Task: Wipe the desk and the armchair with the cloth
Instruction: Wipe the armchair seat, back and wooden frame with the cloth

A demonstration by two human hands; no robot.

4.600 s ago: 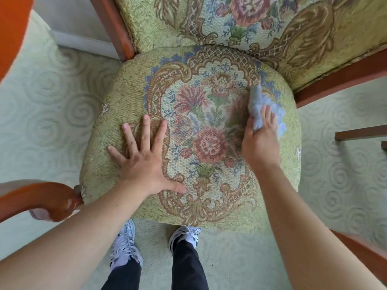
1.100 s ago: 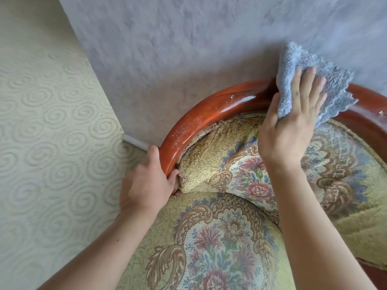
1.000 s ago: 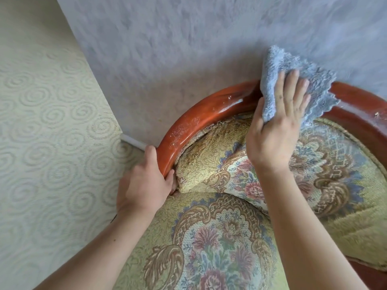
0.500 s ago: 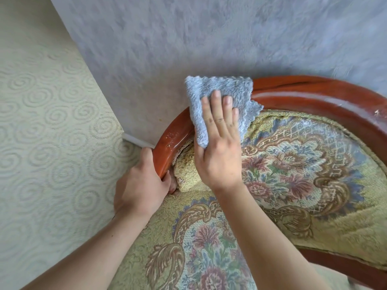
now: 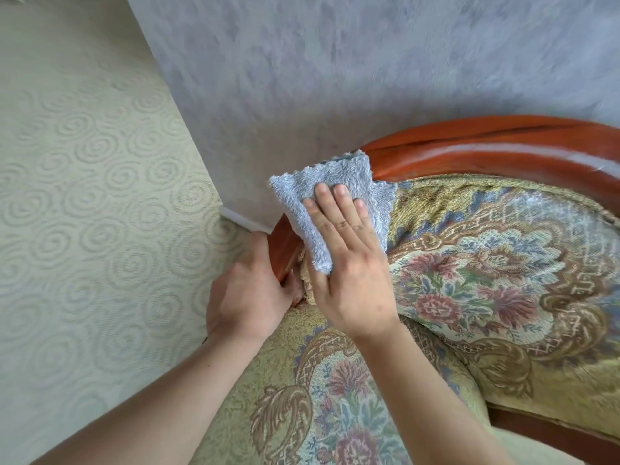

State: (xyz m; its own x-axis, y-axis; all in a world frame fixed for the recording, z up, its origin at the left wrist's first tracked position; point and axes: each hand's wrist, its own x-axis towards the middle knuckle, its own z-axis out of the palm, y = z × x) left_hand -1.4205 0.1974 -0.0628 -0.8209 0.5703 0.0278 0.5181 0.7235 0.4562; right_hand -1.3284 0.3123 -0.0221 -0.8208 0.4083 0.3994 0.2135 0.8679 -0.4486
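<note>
right hand (image 5: pixel 349 263) flat, fingers straight and together, pressing the cloth (image 5: pixel 322 209) onto the rail (image 5: pixel 486 152) at the left bend of the armchair (image 5: pixel 503 280) back. fingertips point up and a bit left, toward the wall (image 5: pixel 335 62). cloth is blue-grey, fluffy, roughly rectangular; long axis runs from lower left to upper right along the rail curve, top edge over the rail, lower corner hanging by the back cushion's left edge. left hand (image 5: pixel 248 297) curled round the rail's lower left end, thumb on the outer side, just beside the cloth's lower corner. seat cushion (image 5: pixel 318 414) below both forearms. carpet (image 5: pixel 84 229) left of the chair, meets the wall at a white skirting (image 5: pixel 238 218).
</note>
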